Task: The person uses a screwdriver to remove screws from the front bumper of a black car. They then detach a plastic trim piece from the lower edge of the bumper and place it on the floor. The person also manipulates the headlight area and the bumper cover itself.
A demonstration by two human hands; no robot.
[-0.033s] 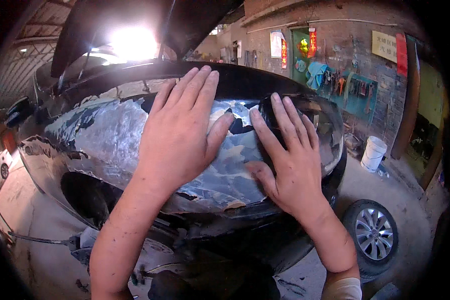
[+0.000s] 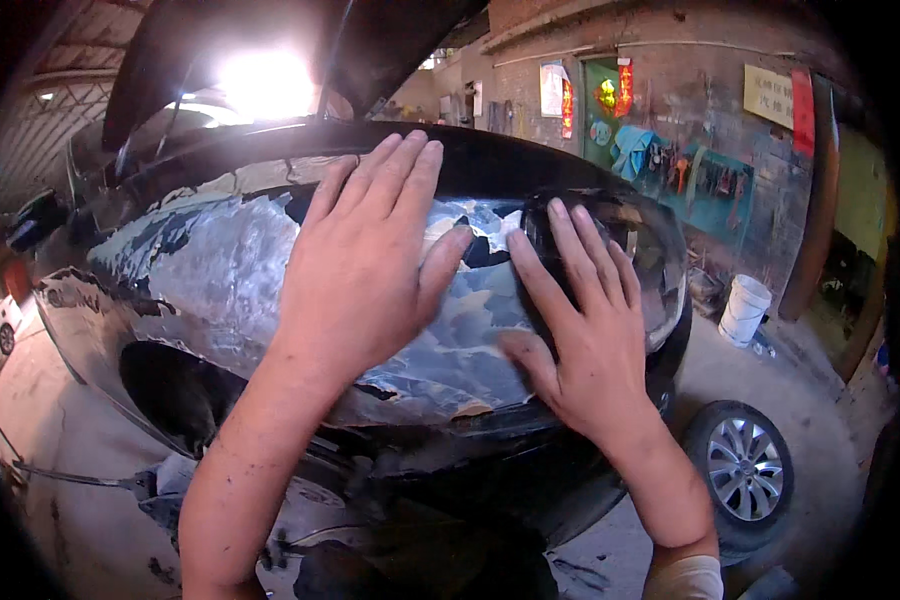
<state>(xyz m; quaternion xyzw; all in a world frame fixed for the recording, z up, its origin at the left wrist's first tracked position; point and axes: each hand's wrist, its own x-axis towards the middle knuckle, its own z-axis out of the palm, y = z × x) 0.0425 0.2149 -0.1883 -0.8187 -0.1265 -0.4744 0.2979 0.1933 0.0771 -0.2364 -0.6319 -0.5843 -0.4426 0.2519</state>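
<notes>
Head view, at its centre: the curved metal front fender of a black car (image 2: 220, 265), its broad middle bared to streaky silver-grey. Judging by that, most of the coating is off it; what is left is patchy — ragged black paint flakes (image 2: 485, 250) near the fender's headlight end, and pale, chipped edges along its top and bottom. No fresh finish shows on it, so the surface looks only part-way along.

The left hand (image 2: 355, 265) lies over the fender's upper middle, palm down, fingers straight and close together. The right hand (image 2: 595, 330) is over the fender's headlight end, fingers loosely spread. Both are unclenched and grasp nothing; how firmly either presses, I cannot tell.

Beyond the right hand, at the fender's end, sits the clear-lensed black headlight (image 2: 660, 265). Below the fender opens the dark round wheel arch (image 2: 170, 390). Off to the fender's right — a black-tyred wheel with silver spokes (image 2: 745, 470) and a white plastic bucket (image 2: 745, 310).
</notes>
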